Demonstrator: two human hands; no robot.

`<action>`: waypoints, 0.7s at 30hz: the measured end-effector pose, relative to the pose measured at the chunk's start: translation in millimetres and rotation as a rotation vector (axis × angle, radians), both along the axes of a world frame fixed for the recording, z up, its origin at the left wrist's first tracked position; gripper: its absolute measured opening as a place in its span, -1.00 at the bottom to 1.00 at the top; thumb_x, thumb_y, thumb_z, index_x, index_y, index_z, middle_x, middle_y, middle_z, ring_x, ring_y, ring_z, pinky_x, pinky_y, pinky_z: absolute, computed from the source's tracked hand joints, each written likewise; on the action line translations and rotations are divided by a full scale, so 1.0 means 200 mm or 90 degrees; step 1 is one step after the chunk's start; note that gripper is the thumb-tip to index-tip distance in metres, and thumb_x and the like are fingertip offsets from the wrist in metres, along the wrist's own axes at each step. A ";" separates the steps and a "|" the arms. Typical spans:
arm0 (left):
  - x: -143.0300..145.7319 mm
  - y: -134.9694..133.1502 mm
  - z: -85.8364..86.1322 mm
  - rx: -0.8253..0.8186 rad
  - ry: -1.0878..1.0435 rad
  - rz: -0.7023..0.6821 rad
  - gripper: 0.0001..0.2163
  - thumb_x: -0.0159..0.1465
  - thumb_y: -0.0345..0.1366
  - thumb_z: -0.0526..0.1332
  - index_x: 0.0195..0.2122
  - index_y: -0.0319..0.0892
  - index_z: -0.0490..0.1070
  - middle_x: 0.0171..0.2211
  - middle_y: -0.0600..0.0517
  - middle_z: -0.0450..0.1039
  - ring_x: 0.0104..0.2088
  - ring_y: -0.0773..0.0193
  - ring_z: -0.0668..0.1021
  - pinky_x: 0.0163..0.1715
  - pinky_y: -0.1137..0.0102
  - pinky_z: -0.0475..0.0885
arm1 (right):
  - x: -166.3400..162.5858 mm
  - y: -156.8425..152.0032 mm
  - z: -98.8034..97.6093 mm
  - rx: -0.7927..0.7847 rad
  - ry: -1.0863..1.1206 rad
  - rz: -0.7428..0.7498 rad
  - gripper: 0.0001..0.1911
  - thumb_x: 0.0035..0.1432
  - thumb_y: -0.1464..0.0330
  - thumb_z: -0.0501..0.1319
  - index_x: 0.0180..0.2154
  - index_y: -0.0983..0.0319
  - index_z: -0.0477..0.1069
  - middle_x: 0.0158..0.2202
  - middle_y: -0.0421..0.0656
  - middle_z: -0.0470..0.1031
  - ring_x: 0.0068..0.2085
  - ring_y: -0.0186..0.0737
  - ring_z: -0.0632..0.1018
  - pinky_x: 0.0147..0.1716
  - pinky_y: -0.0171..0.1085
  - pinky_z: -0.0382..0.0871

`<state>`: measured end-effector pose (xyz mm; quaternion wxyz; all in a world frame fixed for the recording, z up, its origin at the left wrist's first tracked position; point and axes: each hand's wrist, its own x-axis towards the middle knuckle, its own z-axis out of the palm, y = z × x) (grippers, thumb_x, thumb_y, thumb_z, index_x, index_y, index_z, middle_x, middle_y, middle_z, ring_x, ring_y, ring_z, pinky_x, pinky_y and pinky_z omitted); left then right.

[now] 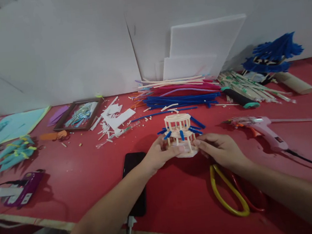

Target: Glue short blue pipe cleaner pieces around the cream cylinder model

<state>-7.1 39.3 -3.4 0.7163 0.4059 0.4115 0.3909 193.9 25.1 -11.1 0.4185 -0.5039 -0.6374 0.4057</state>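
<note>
A small two-tiered frame model made of cream-coloured sticks stands upright between my hands, with short blue fuzzy pieces sticking out around its middle. My left hand grips its lower left side, thumb across the front of the base. On the opposite side, the fingers of my right hand pinch the lower right edge. Some fingertips of both hands are hidden behind the model. Scissors with yellow and red handles lie under my right wrist, and a black phone lies beneath my left forearm.
A pink glue gun rests at the right. Behind the model lie blue pipe cleaners, a black-and-green handled tool and a blue-roofed model. Leftward are white scraps, a brown-framed tray and a purple power strip.
</note>
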 end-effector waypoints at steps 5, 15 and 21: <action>0.00 0.00 -0.02 -0.033 -0.015 0.045 -0.44 -0.17 -0.26 0.60 -0.12 -0.22 0.49 -0.16 -0.11 0.63 -0.13 0.10 0.66 0.14 0.09 0.40 | -0.01 0.01 0.00 0.029 0.012 0.002 -0.60 0.11 0.01 0.24 -0.41 0.21 0.57 -0.66 -0.24 0.38 -0.63 -0.35 0.32 -0.66 -0.33 0.24; -0.05 0.00 0.05 -0.170 -0.263 0.045 -0.76 -0.07 -0.34 0.34 -0.31 -0.16 0.52 -0.33 0.02 0.62 -0.30 0.22 0.63 -0.15 0.33 0.53 | 0.00 0.00 -0.05 0.145 -0.034 -0.028 -0.81 0.19 0.24 0.19 -0.38 0.18 0.50 -0.52 -0.19 0.52 -0.53 -0.28 0.51 -0.56 -0.34 0.39; -0.06 0.00 0.10 -0.279 -0.273 0.063 -0.65 0.37 -0.08 0.12 -0.24 -0.27 0.53 -0.43 -0.06 0.61 -0.45 0.21 0.62 -0.40 0.37 0.52 | 0.03 0.01 -0.08 0.242 -0.063 -0.006 -0.88 0.11 0.34 0.22 -0.34 0.14 0.55 -0.41 -0.16 0.58 -0.41 -0.23 0.59 -0.46 -0.33 0.46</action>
